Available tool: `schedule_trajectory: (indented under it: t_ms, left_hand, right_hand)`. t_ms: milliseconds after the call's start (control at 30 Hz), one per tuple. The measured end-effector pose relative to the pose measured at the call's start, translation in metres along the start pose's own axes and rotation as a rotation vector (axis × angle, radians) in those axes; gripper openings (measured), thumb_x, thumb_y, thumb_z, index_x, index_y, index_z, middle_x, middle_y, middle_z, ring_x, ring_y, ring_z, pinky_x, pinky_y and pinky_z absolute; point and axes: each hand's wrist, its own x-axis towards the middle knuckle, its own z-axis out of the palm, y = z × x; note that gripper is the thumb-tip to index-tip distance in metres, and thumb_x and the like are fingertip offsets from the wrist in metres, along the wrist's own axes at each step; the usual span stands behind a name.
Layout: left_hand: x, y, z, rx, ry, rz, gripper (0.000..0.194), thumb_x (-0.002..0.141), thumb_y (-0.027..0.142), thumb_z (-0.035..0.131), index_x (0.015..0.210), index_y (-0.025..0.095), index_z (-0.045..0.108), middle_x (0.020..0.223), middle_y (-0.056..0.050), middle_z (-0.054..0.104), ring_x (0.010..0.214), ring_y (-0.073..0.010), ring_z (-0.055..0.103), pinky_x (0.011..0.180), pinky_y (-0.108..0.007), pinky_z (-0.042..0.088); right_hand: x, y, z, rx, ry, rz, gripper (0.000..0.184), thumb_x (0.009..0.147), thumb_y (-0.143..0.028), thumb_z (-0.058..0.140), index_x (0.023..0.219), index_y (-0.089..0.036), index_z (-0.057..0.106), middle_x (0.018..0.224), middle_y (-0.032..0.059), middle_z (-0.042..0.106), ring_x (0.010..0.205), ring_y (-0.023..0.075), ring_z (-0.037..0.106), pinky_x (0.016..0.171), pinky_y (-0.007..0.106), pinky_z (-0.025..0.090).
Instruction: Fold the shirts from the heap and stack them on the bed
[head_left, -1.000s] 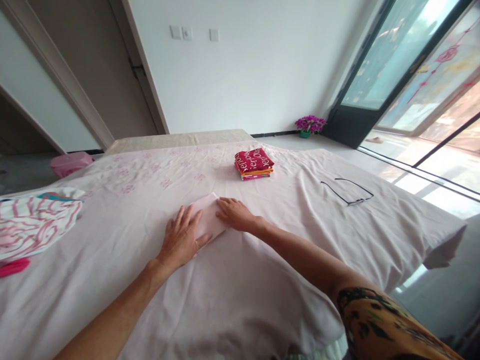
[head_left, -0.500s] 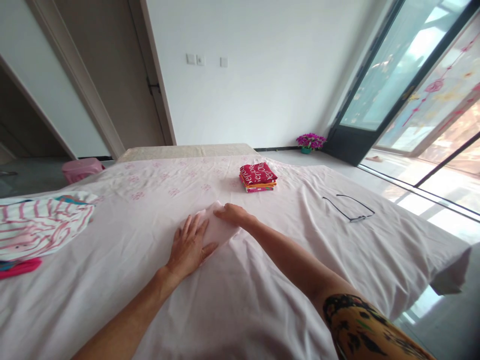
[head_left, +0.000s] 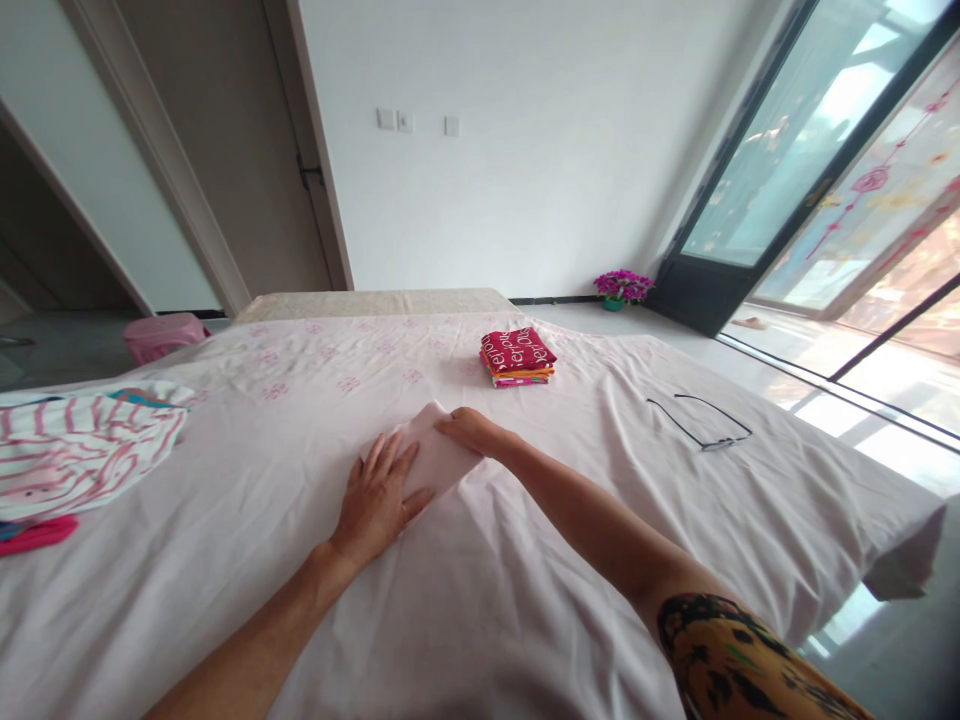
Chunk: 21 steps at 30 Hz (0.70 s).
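A folded pale pink cloth (head_left: 439, 460) lies on the bed sheet (head_left: 450, 620), almost the same colour as it. Flat on the cloth's left side rests my left hand (head_left: 377, 495), its fingers spread. My right hand (head_left: 472, 430) grips the far right edge of the cloth, thumb and fingers pinched together on it. Just beyond my hands sits a stack of folded cloths (head_left: 517, 357), dark red with white lettering on top, orange and pink below.
Black-framed glasses (head_left: 709, 430) lie on the sheet at the right. A striped white and pink garment (head_left: 90, 450) lies at the left. A pink stool (head_left: 165, 337) stands beyond it on the floor. Purple flowers (head_left: 624, 286) are near the glass door.
My right hand has closed from resting flat on the cloth's edge to pinching it. My left hand stays spread on the cloth. The view has tilted up slightly.
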Motion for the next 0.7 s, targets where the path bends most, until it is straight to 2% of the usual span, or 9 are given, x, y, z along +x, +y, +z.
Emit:
schedule_trajectory:
  t_ms: [100,200,300,400,567,700]
  left_hand:
    - [0.000,-0.001,0.004,-0.008,0.032,0.007,0.062,0.090,0.051,0.055,0.142,0.017,0.049,0.155,-0.015,0.040,0.145,-0.0319,0.030,0.113,-0.050,0.033]
    - [-0.001,-0.003,0.008,-0.022,0.066,0.016,0.063,0.090,0.052,0.054,0.142,0.017,0.048,0.154,-0.015,0.041,0.145,-0.0317,0.031,0.112,-0.050,0.035]
    - [-0.002,-0.006,0.013,-0.043,0.099,0.027,0.064,0.090,0.054,0.052,0.143,0.018,0.047,0.153,-0.014,0.043,0.144,-0.0317,0.033,0.112,-0.050,0.037]
    - [-0.003,-0.008,0.018,-0.073,0.145,0.040,0.066,0.089,0.055,0.053,0.143,0.018,0.046,0.150,-0.014,0.046,0.143,-0.0322,0.035,0.111,-0.051,0.037]
    - [-0.003,-0.010,0.016,-0.187,0.195,0.055,0.064,0.089,0.051,0.055,0.143,0.018,0.044,0.146,-0.014,0.051,0.139,-0.0311,0.041,0.111,-0.049,0.039]
    - [-0.004,-0.017,0.010,-0.357,0.231,-0.087,0.053,0.095,0.042,0.045,0.143,0.019,0.042,0.142,-0.013,0.055,0.132,-0.0258,0.050,0.110,-0.045,0.041]
  right_hand:
    - [-0.002,0.001,0.000,0.277,-0.118,0.075,0.037,0.089,-0.046,0.058,0.099,-0.012,0.069,0.086,0.0097,0.074,0.066,0.0194,0.068,0.057,0.025,0.051]
    - [-0.004,0.001,-0.005,0.572,-0.221,0.156,0.031,0.084,-0.041,0.066,0.093,-0.011,0.069,0.082,0.0087,0.072,0.064,0.0172,0.065,0.055,0.024,0.051]
    - [-0.006,-0.001,-0.009,0.705,-0.318,0.178,0.023,0.079,-0.033,0.072,0.087,-0.012,0.069,0.078,0.0058,0.070,0.063,0.0165,0.065,0.057,0.024,0.052]
    - [-0.009,-0.004,-0.007,0.823,-0.380,0.142,0.020,0.074,-0.026,0.075,0.090,-0.015,0.069,0.075,0.0022,0.070,0.063,0.0162,0.065,0.062,0.026,0.054]
    - [-0.013,-0.001,0.004,0.980,-0.350,0.114,0.019,0.076,-0.019,0.069,0.094,-0.015,0.067,0.075,0.0016,0.069,0.062,0.0155,0.065,0.062,0.028,0.056]
    - [-0.011,0.009,-0.004,1.074,-0.291,0.130,0.020,0.077,-0.020,0.068,0.096,-0.014,0.065,0.074,0.0039,0.070,0.060,0.0172,0.065,0.057,0.030,0.057]
